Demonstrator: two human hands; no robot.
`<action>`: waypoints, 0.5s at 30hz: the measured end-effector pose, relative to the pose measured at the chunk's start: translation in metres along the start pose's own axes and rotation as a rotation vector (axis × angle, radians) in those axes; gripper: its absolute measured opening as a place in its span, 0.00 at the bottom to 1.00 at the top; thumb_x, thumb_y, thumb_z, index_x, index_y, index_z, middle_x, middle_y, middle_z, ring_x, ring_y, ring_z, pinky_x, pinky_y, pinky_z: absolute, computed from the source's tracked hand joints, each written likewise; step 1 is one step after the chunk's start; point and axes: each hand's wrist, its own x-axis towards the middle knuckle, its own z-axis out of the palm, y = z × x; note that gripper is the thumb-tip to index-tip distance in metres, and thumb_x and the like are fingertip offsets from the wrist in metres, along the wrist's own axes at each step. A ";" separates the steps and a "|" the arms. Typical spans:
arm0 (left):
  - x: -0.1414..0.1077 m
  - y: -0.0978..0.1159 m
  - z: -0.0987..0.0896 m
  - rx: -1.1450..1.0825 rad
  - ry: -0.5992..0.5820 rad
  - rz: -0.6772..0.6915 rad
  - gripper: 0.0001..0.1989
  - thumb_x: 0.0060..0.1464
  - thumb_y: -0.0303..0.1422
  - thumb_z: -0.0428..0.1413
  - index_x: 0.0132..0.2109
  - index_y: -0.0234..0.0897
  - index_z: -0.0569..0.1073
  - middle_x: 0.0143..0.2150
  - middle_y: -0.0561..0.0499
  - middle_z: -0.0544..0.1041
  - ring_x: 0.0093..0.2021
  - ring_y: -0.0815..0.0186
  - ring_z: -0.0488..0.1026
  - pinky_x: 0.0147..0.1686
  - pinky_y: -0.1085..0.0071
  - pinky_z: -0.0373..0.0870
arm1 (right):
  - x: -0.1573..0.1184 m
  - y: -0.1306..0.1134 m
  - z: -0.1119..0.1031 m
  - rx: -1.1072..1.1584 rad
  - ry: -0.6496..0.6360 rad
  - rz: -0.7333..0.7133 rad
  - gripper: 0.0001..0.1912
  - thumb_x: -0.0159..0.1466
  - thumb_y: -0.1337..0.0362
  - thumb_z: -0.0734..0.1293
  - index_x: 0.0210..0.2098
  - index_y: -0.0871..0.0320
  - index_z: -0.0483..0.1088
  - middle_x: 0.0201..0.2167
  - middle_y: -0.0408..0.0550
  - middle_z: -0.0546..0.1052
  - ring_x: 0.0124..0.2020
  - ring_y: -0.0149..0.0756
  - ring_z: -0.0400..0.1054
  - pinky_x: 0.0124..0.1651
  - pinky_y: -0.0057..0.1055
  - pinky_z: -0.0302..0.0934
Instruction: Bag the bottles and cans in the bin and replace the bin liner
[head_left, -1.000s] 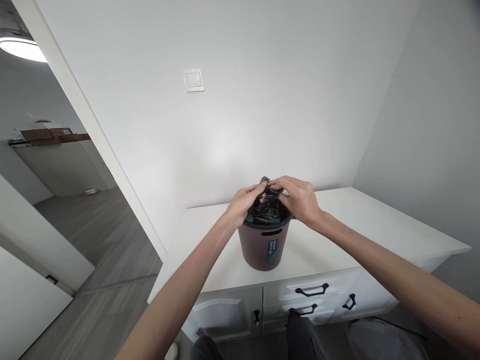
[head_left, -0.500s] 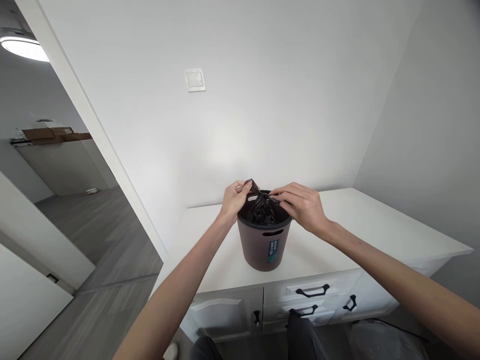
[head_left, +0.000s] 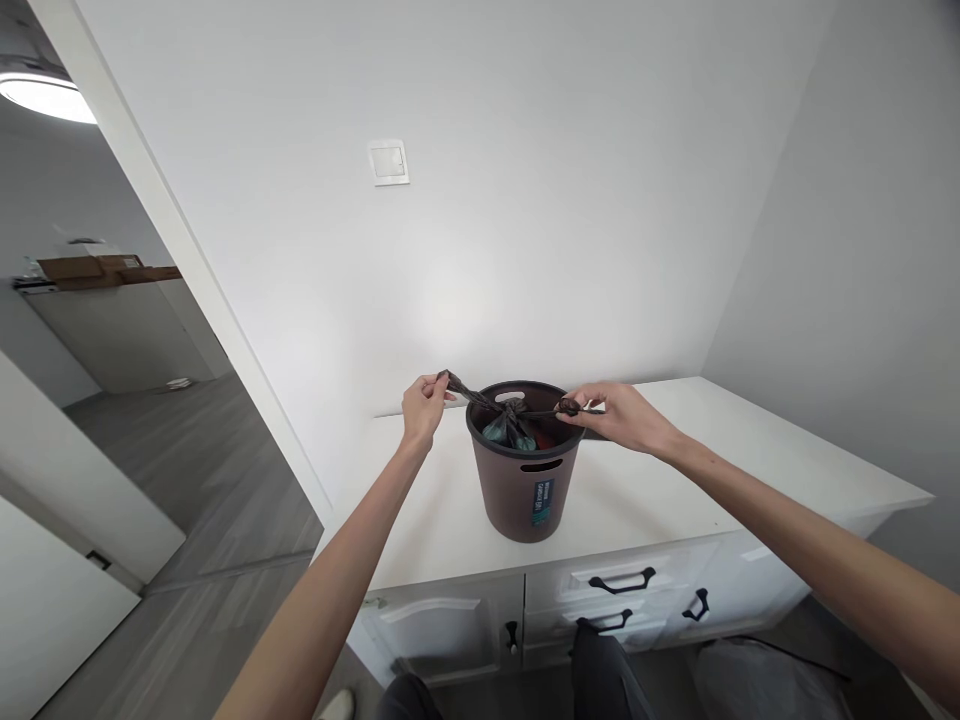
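A brown trash can [head_left: 517, 495] with a dark rim, slot handles and a blue-green label stands upright on the white cabinet top. Inside it sits a thin black garbage bag [head_left: 516, 420], gathered in the middle, with bluish and red contents showing through. My left hand [head_left: 424, 405] pinches one stretched end of the bag, out beyond the left of the rim. The other end is pinched by my right hand [head_left: 611, 415] at the rim's right side. Both ends are drawn taut from the gathered centre; the bag's bottom is hidden in the can.
The white cabinet [head_left: 675, 470] has dark handles and stands against the wall. A light switch [head_left: 388, 162] is on that wall. A doorway opens at left onto a grey wood floor [head_left: 255, 500]. A translucent plastic bag [head_left: 765, 680] lies on the floor at lower right.
My hands have moved apart, the left one further left and the right one slightly right. The bag's ends are stretched out, and its gathered middle is drawn tighter, exposing the can's inside.
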 end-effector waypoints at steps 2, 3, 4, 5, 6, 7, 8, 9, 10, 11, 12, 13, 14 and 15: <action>-0.007 0.018 -0.002 -0.028 -0.037 0.057 0.17 0.59 0.49 0.59 0.40 0.39 0.76 0.35 0.47 0.83 0.38 0.59 0.80 0.42 0.63 0.72 | 0.005 0.000 -0.002 -0.040 0.009 0.029 0.18 0.65 0.51 0.70 0.24 0.53 0.67 0.45 0.46 0.84 0.41 0.43 0.74 0.47 0.41 0.66; -0.011 0.028 -0.003 -0.035 -0.058 0.085 0.17 0.59 0.49 0.60 0.39 0.40 0.76 0.34 0.48 0.83 0.38 0.59 0.80 0.42 0.64 0.72 | 0.008 0.002 -0.001 -0.076 0.017 0.032 0.17 0.66 0.51 0.70 0.26 0.53 0.68 0.44 0.46 0.84 0.40 0.43 0.74 0.46 0.41 0.66; -0.016 0.038 -0.004 -0.036 -0.082 0.115 0.17 0.59 0.49 0.60 0.39 0.40 0.76 0.33 0.49 0.82 0.37 0.60 0.80 0.41 0.64 0.72 | 0.010 0.003 0.001 -0.114 0.020 0.026 0.15 0.66 0.51 0.70 0.28 0.53 0.71 0.43 0.46 0.84 0.40 0.43 0.73 0.45 0.40 0.66; -0.021 0.048 -0.005 -0.032 -0.110 0.150 0.16 0.59 0.49 0.60 0.39 0.40 0.76 0.32 0.49 0.82 0.36 0.60 0.79 0.40 0.64 0.72 | 0.013 0.005 0.006 -0.144 0.017 0.010 0.12 0.66 0.52 0.69 0.32 0.52 0.73 0.43 0.47 0.83 0.40 0.43 0.73 0.44 0.40 0.66; -0.026 0.056 -0.005 -0.026 -0.142 0.189 0.16 0.59 0.49 0.60 0.38 0.40 0.76 0.31 0.50 0.81 0.35 0.61 0.78 0.39 0.65 0.71 | 0.015 0.005 0.011 -0.160 0.009 -0.014 0.10 0.66 0.52 0.69 0.37 0.52 0.75 0.43 0.47 0.83 0.40 0.43 0.74 0.43 0.39 0.66; -0.031 0.064 -0.006 -0.020 -0.174 0.232 0.15 0.60 0.48 0.60 0.38 0.40 0.76 0.31 0.50 0.81 0.34 0.61 0.78 0.38 0.65 0.70 | 0.019 0.005 0.018 -0.159 -0.008 -0.043 0.11 0.66 0.53 0.70 0.43 0.51 0.76 0.44 0.47 0.82 0.40 0.43 0.74 0.42 0.38 0.66; -0.037 0.071 -0.006 -0.016 -0.204 0.274 0.15 0.61 0.48 0.59 0.38 0.40 0.76 0.30 0.50 0.81 0.34 0.62 0.77 0.38 0.65 0.70 | 0.022 0.004 0.025 -0.145 -0.035 -0.073 0.15 0.66 0.54 0.70 0.50 0.51 0.75 0.46 0.48 0.82 0.39 0.41 0.74 0.41 0.37 0.66; -0.042 0.076 -0.006 -0.014 -0.226 0.311 0.15 0.61 0.47 0.59 0.38 0.40 0.75 0.31 0.51 0.80 0.33 0.63 0.77 0.38 0.66 0.69 | 0.026 0.002 0.032 -0.121 -0.068 -0.104 0.21 0.65 0.55 0.71 0.56 0.50 0.73 0.49 0.49 0.81 0.37 0.39 0.74 0.40 0.36 0.67; -0.046 0.080 -0.006 -0.015 -0.243 0.337 0.14 0.62 0.47 0.59 0.37 0.40 0.75 0.32 0.51 0.80 0.33 0.63 0.77 0.38 0.66 0.69 | 0.030 -0.002 0.040 -0.098 -0.106 -0.136 0.25 0.65 0.56 0.71 0.60 0.49 0.71 0.53 0.49 0.79 0.36 0.37 0.74 0.40 0.35 0.67; -0.050 0.082 -0.006 -0.017 -0.258 0.354 0.14 0.62 0.46 0.58 0.37 0.40 0.74 0.32 0.51 0.81 0.33 0.64 0.76 0.38 0.66 0.70 | 0.034 -0.006 0.046 -0.084 -0.143 -0.165 0.26 0.65 0.57 0.71 0.61 0.48 0.70 0.54 0.49 0.79 0.34 0.36 0.74 0.39 0.34 0.66; -0.053 0.083 -0.006 -0.019 -0.271 0.364 0.15 0.63 0.47 0.58 0.37 0.40 0.74 0.33 0.51 0.81 0.33 0.64 0.76 0.39 0.67 0.70 | 0.038 -0.011 0.051 -0.087 -0.178 -0.191 0.23 0.65 0.58 0.71 0.60 0.48 0.72 0.53 0.48 0.79 0.32 0.34 0.73 0.38 0.34 0.65; -0.055 0.083 -0.006 -0.022 -0.283 0.370 0.15 0.63 0.47 0.58 0.37 0.40 0.74 0.33 0.51 0.80 0.33 0.65 0.76 0.39 0.67 0.70 | 0.042 -0.016 0.055 -0.103 -0.206 -0.211 0.18 0.65 0.59 0.70 0.55 0.49 0.74 0.49 0.47 0.80 0.32 0.34 0.72 0.38 0.33 0.64; -0.057 0.082 -0.006 -0.022 -0.292 0.372 0.15 0.63 0.47 0.58 0.37 0.40 0.74 0.33 0.52 0.80 0.33 0.65 0.75 0.40 0.67 0.70 | 0.045 -0.020 0.057 -0.127 -0.228 -0.221 0.12 0.66 0.60 0.70 0.48 0.50 0.77 0.44 0.45 0.81 0.31 0.34 0.71 0.37 0.32 0.62; -0.057 0.080 -0.008 -0.019 -0.298 0.371 0.15 0.64 0.47 0.58 0.37 0.40 0.74 0.33 0.52 0.80 0.33 0.65 0.75 0.40 0.67 0.70 | 0.047 -0.024 0.058 -0.152 -0.241 -0.219 0.06 0.66 0.60 0.69 0.41 0.51 0.77 0.37 0.43 0.80 0.31 0.35 0.71 0.36 0.31 0.60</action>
